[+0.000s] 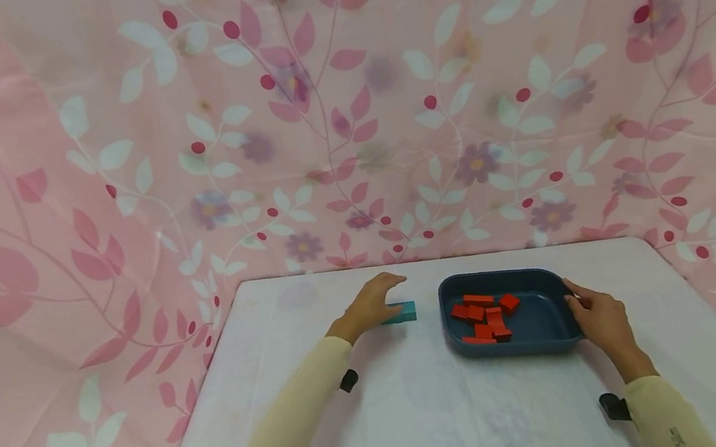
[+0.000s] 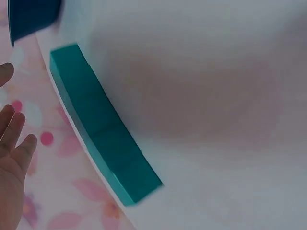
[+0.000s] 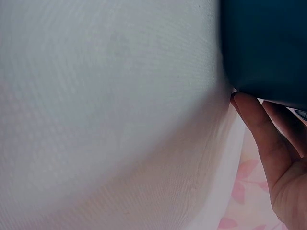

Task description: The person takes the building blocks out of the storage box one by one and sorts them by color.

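Note:
My left hand reaches over a row of teal blocks, fingers spread and thumb apart. In the left wrist view the teal blocks form a straight bar on the white surface, and the fingers show at the left edge, apart from it. At the right, my right hand holds a dark blue tray by its right end. Seen from the right wrist, fingertips touch the tray's outer wall near its bottom corner. Several red blocks lie loose in the tray's left half.
A white cloth covers the table. Pink floral fabric hangs behind the table's back edge and along both sides. A small black piece sits at the left wrist, another black piece at the right wrist.

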`<action>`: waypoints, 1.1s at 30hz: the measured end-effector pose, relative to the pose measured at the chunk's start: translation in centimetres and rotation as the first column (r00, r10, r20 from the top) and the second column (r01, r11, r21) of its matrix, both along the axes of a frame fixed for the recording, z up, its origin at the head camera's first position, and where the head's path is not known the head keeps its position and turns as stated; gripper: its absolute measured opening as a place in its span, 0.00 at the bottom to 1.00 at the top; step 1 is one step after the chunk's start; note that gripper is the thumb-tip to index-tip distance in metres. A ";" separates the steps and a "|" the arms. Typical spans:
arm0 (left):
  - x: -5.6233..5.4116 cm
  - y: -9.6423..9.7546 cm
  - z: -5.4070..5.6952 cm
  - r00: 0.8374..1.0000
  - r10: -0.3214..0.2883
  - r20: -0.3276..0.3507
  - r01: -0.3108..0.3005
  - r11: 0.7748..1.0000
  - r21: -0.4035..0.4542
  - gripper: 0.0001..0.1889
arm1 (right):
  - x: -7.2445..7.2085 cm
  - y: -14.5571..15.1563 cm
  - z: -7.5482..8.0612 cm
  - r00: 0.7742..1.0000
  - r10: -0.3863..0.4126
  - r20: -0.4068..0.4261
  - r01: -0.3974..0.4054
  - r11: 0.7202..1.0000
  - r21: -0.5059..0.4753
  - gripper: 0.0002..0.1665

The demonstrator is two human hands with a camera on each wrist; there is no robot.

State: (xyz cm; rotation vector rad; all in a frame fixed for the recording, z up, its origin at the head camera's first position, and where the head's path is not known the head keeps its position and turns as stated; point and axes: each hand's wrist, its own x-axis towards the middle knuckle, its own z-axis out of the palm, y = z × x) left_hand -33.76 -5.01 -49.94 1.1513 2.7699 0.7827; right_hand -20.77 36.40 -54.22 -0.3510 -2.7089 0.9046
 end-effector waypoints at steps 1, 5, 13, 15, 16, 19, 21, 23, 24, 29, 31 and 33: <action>0.2 0.6 0.2 1.000 -0.013 -0.009 0.013 1.000 0.004 0.30 | 0.0 0.0 0.0 1.000 0.000 0.001 0.000 1.000 -0.001 0.26; 0.5 3.0 0.5 0.998 -0.043 -0.038 0.043 0.999 0.000 0.28 | 0.1 -0.1 0.0 1.000 0.002 0.004 -0.002 1.000 -0.006 0.26; 1.1 7.3 0.1 0.997 -0.070 -0.008 0.070 0.997 -0.040 0.28 | 0.2 0.3 -0.1 0.999 -0.008 -0.042 0.008 1.000 0.009 0.25; 1.4 8.3 0.2 0.996 -0.087 -0.011 0.086 0.995 -0.058 0.28 | 0.1 0.3 -0.1 0.999 -0.005 -0.047 0.005 1.000 0.010 0.25; 1.5 8.7 0.2 0.995 -0.094 -0.017 0.092 0.993 -0.072 0.28 | 0.0 0.3 -0.1 0.999 -0.002 -0.050 0.003 1.000 0.008 0.25; 1.9 9.9 0.2 0.993 -0.116 -0.034 0.112 0.988 -0.110 0.27 | -0.1 0.2 -0.1 0.999 0.003 -0.049 -0.003 1.000 -0.001 0.25; 2.1 10.7 0.1 0.991 -0.128 -0.022 0.125 0.985 -0.121 0.26 | -0.1 0.1 0.0 0.999 0.005 -0.042 -0.005 1.000 -0.006 0.25; 2.3 11.4 0.1 0.991 -0.136 -0.010 0.133 0.982 -0.131 0.25 | -0.1 0.1 0.0 0.999 -0.002 -0.035 0.001 1.000 -0.009 0.25; 2.4 11.7 0.0 0.991 -0.134 0.001 0.133 0.982 -0.131 0.25 | -0.1 0.1 0.0 0.999 -0.004 -0.034 0.004 1.000 -0.009 0.25; 3.0 13.0 -0.6 0.990 -0.139 -0.025 0.131 0.972 -0.196 0.23 | -0.2 0.2 0.0 1.000 -0.006 -0.023 0.006 1.000 -0.011 0.26; 3.4 13.3 -0.7 0.991 -0.128 -0.036 0.116 0.965 -0.236 0.23 | -0.2 0.1 0.1 1.000 -0.006 -0.016 0.006 1.000 -0.016 0.26; 3.8 13.5 -0.9 0.993 -0.113 -0.042 0.098 0.959 -0.265 0.23 | -0.2 0.1 0.0 1.000 -0.004 -0.020 0.004 1.000 -0.019 0.26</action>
